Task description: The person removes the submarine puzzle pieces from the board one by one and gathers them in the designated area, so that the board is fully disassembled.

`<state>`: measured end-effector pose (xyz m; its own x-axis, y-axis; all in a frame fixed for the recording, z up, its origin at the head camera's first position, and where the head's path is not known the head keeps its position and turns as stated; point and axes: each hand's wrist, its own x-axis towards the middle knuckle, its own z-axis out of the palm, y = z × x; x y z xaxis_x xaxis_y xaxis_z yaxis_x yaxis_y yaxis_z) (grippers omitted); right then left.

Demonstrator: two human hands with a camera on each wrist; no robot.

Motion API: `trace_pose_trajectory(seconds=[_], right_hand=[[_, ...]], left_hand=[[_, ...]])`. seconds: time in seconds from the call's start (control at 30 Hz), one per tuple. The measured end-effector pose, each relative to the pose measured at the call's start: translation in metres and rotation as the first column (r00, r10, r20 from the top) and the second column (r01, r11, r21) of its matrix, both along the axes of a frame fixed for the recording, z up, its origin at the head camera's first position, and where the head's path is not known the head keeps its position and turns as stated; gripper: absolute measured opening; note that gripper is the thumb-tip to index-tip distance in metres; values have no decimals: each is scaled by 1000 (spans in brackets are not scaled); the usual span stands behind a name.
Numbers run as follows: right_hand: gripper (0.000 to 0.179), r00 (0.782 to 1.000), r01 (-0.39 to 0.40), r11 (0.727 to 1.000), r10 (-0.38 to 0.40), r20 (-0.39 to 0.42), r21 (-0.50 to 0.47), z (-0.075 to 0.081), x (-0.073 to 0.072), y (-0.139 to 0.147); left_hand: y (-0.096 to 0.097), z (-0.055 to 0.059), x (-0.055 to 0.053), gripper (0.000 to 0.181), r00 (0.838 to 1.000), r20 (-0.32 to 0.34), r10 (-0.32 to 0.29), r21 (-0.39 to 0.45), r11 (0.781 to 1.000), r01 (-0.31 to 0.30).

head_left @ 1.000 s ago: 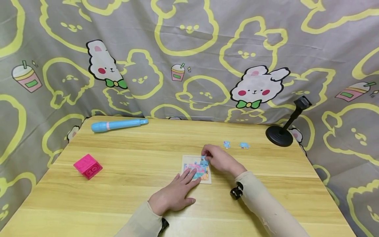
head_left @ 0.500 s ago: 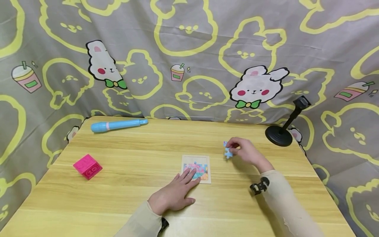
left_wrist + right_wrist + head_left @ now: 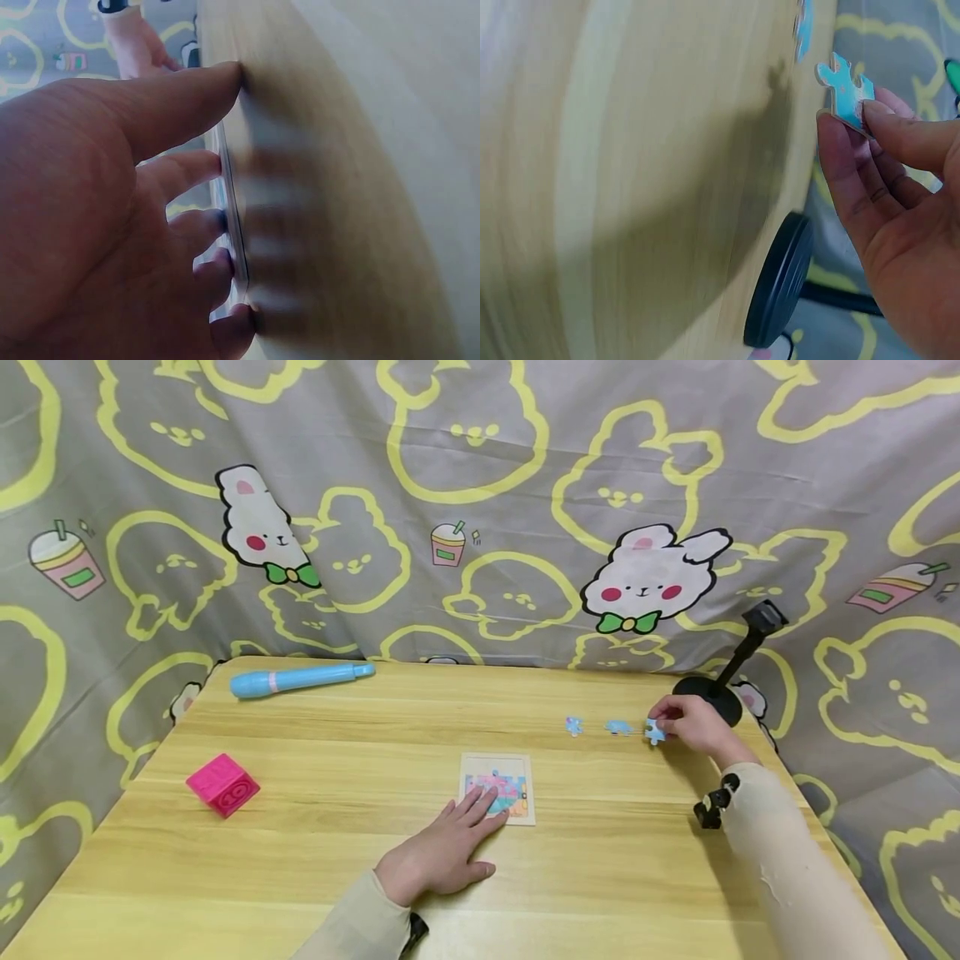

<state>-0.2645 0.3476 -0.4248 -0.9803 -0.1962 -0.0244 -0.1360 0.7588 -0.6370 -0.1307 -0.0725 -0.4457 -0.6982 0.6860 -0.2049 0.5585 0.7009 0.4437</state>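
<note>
A light blue puzzle piece is pinched between the thumb and fingers of my right hand. In the head view it is at the right of the table, just in front of the black stand. Two loose puzzle pieces lie to its left, a small one and a wider one. My left hand rests with spread fingers on the puzzle board, a pale frame partly filled with pink and blue pieces. Its fingers hide part of the picture, while the upper strip of the frame shows bare.
A black stand with a round base is at the back right, close to my right hand. A blue microphone-shaped toy lies at the back left. The pink block sits at the left. A patterned curtain hangs behind the table.
My right hand has moved from the board to the right, past the two loose pieces, carrying the blue puzzle piece with it. My left hand has stayed on the board.
</note>
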Motion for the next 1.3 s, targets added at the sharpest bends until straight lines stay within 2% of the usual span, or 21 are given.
trace_pose_trajectory(seconds=[0.27,0.5,0.67,0.9,1.0,1.1,1.3], right_hand=[[11,999,23,999,-26,48,47,-10,-10,18],[12,998,39,996,-42,36,83,-18,-14,18],[10,998,57,992,-60,22,111,-20,-11,18],[19,997,69,990,-63,-53,121,-10,-1,4],[24,995,35,995,-27,-96,91,-4,6,-16],[21,992,-34,998,40,-121,56,0,13,-40],[14,965,-193,980,197,-174,39,6,21,-92]], left_hand=[[0,1,1,67,1000,6,2,-4,1000,-2],[0,1,0,67,1000,-3,4,4,1000,-4],[-1,2,1,67,1000,2,-1,9,1000,1],[-1,3,3,67,1000,3,3,8,1000,-3],[-1,3,2,67,1000,2,5,6,1000,-5],[-1,3,2,66,1000,2,7,3,1000,-7],[1,3,2,66,1000,-19,9,-17,1000,-10]])
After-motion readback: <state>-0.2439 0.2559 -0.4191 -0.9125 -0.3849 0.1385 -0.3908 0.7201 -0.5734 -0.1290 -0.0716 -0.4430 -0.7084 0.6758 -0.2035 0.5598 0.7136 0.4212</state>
